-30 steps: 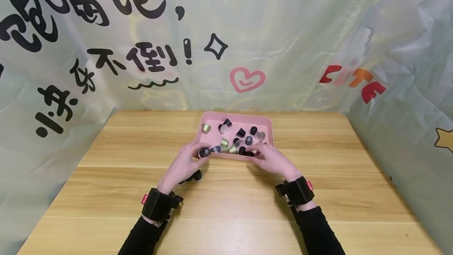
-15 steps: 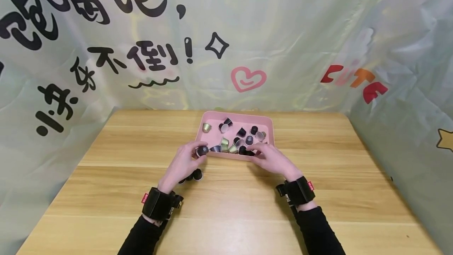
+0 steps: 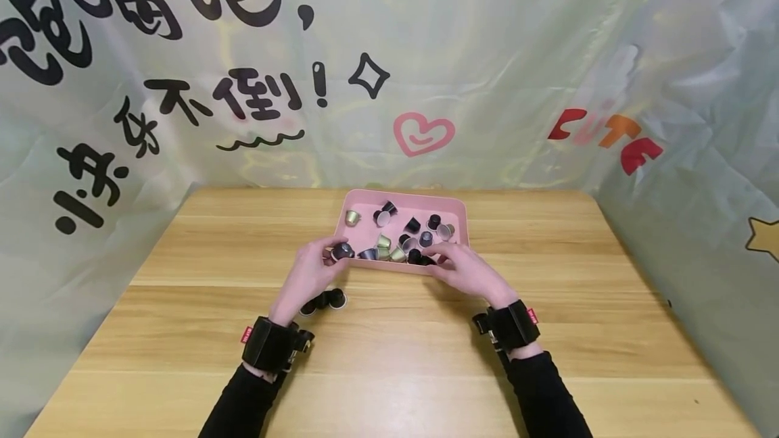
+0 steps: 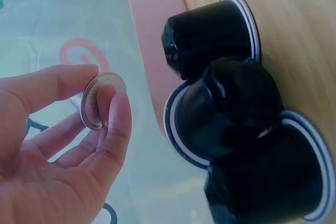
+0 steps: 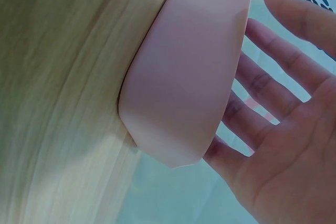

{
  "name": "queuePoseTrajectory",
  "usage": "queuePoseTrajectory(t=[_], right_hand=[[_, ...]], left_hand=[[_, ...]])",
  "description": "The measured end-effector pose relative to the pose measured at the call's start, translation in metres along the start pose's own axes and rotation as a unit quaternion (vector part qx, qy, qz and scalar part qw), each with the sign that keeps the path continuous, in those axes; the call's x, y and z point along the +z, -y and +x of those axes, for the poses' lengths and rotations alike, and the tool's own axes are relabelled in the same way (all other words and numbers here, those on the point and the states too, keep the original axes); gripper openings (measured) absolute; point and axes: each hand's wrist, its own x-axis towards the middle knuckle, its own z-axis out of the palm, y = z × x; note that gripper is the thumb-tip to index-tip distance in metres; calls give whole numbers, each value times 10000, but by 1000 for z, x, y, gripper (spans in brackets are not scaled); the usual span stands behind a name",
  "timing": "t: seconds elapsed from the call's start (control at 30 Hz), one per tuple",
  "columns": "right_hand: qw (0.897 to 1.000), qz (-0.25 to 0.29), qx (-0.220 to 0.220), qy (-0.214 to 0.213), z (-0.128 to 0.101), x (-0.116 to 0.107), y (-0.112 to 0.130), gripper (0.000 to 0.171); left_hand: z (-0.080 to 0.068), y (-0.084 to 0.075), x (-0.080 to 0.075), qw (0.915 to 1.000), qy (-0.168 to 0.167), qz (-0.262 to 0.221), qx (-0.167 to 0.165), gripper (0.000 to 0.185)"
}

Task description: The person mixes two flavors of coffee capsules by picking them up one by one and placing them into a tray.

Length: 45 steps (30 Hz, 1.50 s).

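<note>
at the pink plastic tray's (image 3: 460,222) near edge, the left hand (image 3: 307,276) pinches a small dark coffee capsule (image 3: 343,251); the right hand (image 3: 465,270) seemingly rests open-fingered over it.

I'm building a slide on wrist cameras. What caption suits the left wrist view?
Left hand pinches a coffee capsule beside three black capsules on the wooden table.

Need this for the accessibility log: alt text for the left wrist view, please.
The left hand pinches a coffee capsule by its rim between thumb and fingers, foil face towards the camera. Beside it, three black capsules lie clustered on the wooden table, next to the wall of a pink tray.
</note>
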Motion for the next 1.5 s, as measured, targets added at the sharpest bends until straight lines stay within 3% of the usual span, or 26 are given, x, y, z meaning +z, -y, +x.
queuePoseTrajectory(t=[0.33,0.5,0.63,0.97,1.23,1.5], right_hand=[[10000,44,8,-3,1,-2,1,37],[10000,23,-32,-19,1,-1,1,36],[9999,59,-81,-50,1,0,0,35],[9992,-10,-173,-350,3,2,5,35],[9943,-409,-677,-708,8,13,19,29],[9910,-545,-1109,-517,14,28,37,22]], left_hand=[[20,-4,-1,9995,275,173,-10,44],[25,-2,-1,9988,438,-3,-201,51],[22,3,-2,9981,433,-232,-365,59],[7,19,-13,9991,79,-354,-228,44],[2,24,-20,9993,-30,-250,-291,42],[2,27,-25,9989,-99,-229,-403,40]])
